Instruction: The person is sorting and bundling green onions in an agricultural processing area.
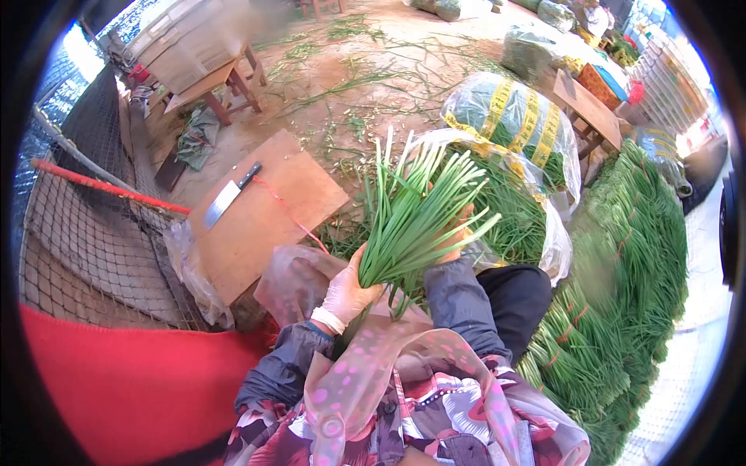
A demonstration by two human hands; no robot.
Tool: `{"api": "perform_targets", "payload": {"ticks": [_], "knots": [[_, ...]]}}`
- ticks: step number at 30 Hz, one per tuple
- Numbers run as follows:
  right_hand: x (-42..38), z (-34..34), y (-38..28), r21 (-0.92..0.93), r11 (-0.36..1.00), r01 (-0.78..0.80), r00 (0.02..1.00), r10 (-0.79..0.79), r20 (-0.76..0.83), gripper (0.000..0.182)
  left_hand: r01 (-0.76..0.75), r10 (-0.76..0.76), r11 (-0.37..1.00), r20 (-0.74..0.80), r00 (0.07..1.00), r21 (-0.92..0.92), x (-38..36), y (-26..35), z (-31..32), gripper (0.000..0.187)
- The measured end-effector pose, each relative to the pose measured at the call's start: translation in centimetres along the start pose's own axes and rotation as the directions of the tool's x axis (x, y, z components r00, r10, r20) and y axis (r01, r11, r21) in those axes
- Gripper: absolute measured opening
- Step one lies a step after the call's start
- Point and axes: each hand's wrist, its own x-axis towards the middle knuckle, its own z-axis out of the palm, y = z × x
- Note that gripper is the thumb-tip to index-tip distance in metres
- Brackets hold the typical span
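A loose bunch of green chives [420, 213] fans out in front of me, its pale cut ends pointing up and away. My left hand [353, 291], in a thin whitish glove, is closed around the lower left of the bunch. On the right side, my right hand [457, 234] presses against the stems and grips them; most of its fingers are hidden behind the greens. A few leaves hang below the bunch over my pink-dotted translucent apron [334, 380]. To the left, a knife [231, 196] with a black handle rests on a wooden board [272, 210].
A red string [287, 206] crosses the board. Right of my hands lies an open clear bag [556, 233] with more chives. Tied bundles are piled [622, 295] along the right. A crate [186, 46] on a wooden stool stands back left; netting [85, 248] hangs left.
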Motion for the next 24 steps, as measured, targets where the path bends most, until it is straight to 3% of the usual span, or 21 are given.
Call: {"api": "perform_targets", "payload": {"ticks": [2, 3, 4, 7, 8, 9, 11, 12, 14, 15, 16, 20, 22, 23, 24], "knots": [[-1.6, -0.4, 0.0, -0.363, 0.919, 0.151, 0.917, -0.267, -0.295, 0.082, 0.005, -0.005, 1.000, 0.029, 1.000, 0.011, 0.6, -0.1, 0.7, 0.086], [-2.8, 0.5, 0.2, -0.164, 0.977, 0.136, 0.908, -0.189, -0.373, 0.078, 0.038, -0.038, 0.999, 0.062, 0.997, 0.004, 0.8, -0.5, 1.2, 0.087], [-3.2, 0.7, 0.4, -0.282, 0.949, 0.143, 0.861, -0.260, -0.438, 0.078, 0.071, -0.071, 0.997, 0.092, 0.993, -0.004, 1.1, -1.0, 1.7, 0.089], [-3.9, 1.4, -0.1, -0.326, 0.928, 0.183, 0.875, -0.305, -0.376, 0.087, 0.035, -0.035, 0.999, 0.106, 0.994, 0.003, 1.4, -1.5, 2.9, 0.091], [-3.8, 1.7, -0.7, -0.266, 0.961, 0.080, 0.968, -0.139, -0.209, 0.089, -0.003, 0.001, 1.000, 0.107, 0.994, 0.014, 1.6, -1.4, 3.1, 0.091], [-3.9, 2.1, -1.1, -0.228, 0.973, -0.037, 0.999, 0.032, -0.024, 0.091, -0.004, 0.003, 1.000, 0.108, 0.994, 0.014, 1.5, -0.4, 3.3, 0.091], [-3.8, 2.8, -1.5, -0.269, 0.958, -0.096, 0.995, 0.084, -0.054, 0.093, -0.101, 0.017, 0.830, 0.155, 0.988, 0.549, 1.1, 3.4, 3.9, 0.094], [-3.5, 3.5, -1.5, -0.305, 0.939, -0.158, 0.987, 0.139, -0.082, 0.095, -0.109, 0.028, 0.829, 0.154, 0.988, 0.549, 1.2, 4.0, 4.1, 0.094], [-2.9, 4.7, -1.5, -0.338, 0.915, -0.219, 0.976, 0.196, -0.099, 0.098, -0.152, -0.013, 0.692, 0.222, 0.975, 0.706, 1.1, 4.7, 4.4, 0.090], [-3.1, 5.7, -1.5, -0.250, 0.938, -0.240, 0.969, 0.248, 0.000, 0.096, -0.165, -0.001, 0.678, 0.226, 0.974, 0.716, 0.8, 4.7, 4.7, 0.091], [-3.2, 6.2, -1.4, -0.160, 0.950, -0.268, 0.953, 0.285, 0.100, 0.094, -0.164, 0.000, 0.677, 0.222, 0.975, 0.717, 0.7, 4.8, 4.9, 0.091], [-3.2, 5.0, -2.2, -0.065, 0.975, -0.211, 0.976, 0.214, 0.048, 0.076, -0.133, -0.083, 0.716, 0.273, 0.958, 0.685, 0.4, 5.3, 5.5, 0.094], [-2.7, 5.3, -2.8, -0.035, 0.980, -0.195, 0.981, 0.195, -0.008, 0.072, -0.237, 0.081, 0.846, 0.325, 0.942, 0.478, 0.0, 4.5, 5.7, 0.096], [-2.2, 5.5, -3.9, -0.089, 0.964, -0.249, 0.967, 0.253, 0.032, 0.069, -0.254, 0.145, 0.939, 0.404, 0.903, 0.232, 0.0, 4.1, 5.3, 0.097], [-1.5, 5.9, -5.1, -0.145, 0.943, -0.300, 0.947, 0.312, 0.069, 0.067, -0.259, 0.150, 0.939, 0.409, 0.900, 0.227, 0.0, 4.4, 4.1, 0.097]]}}
